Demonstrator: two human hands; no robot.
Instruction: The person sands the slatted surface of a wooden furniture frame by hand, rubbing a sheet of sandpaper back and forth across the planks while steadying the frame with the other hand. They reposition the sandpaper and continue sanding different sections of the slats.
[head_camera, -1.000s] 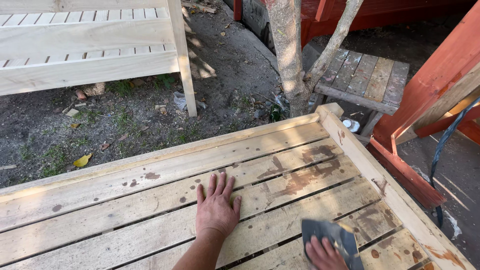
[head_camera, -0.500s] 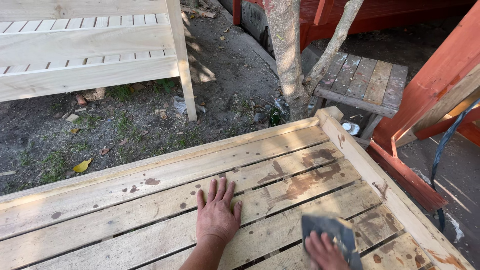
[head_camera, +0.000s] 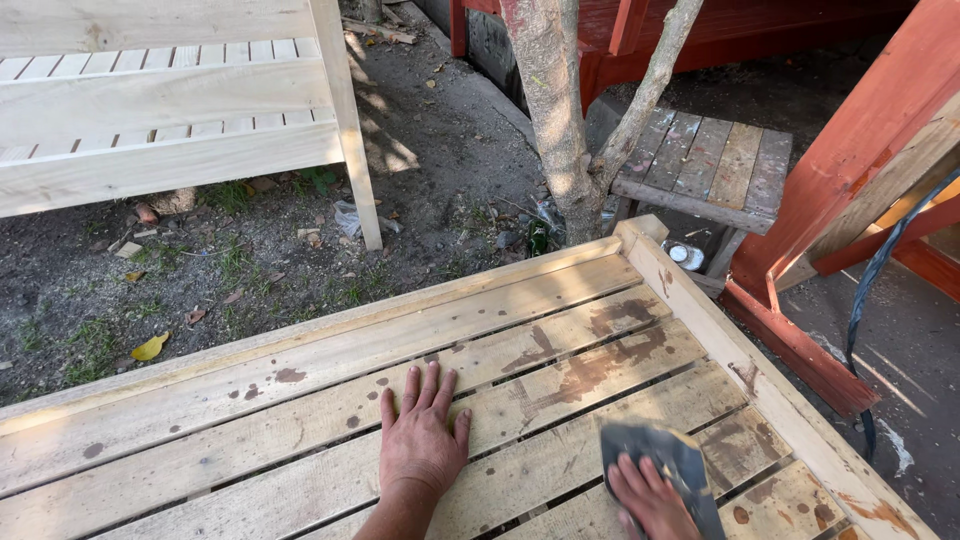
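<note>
While left hand (head_camera: 422, 440) lies flat, fingers spread, right hand (head_camera: 655, 497) presses sandpaper (head_camera: 655, 450) near the slatted frame's (head_camera: 720, 340) rail.

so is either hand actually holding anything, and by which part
The right hand presses a dark sanding sheet flat on the slats, fingers on its lower part. The left hand lies open on a plank, holding nothing.

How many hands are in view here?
2. The left hand lies flat, fingers spread, on the slatted wooden panel. The right hand presses a dark sanding sheet at the bottom edge, partly cropped.
</note>
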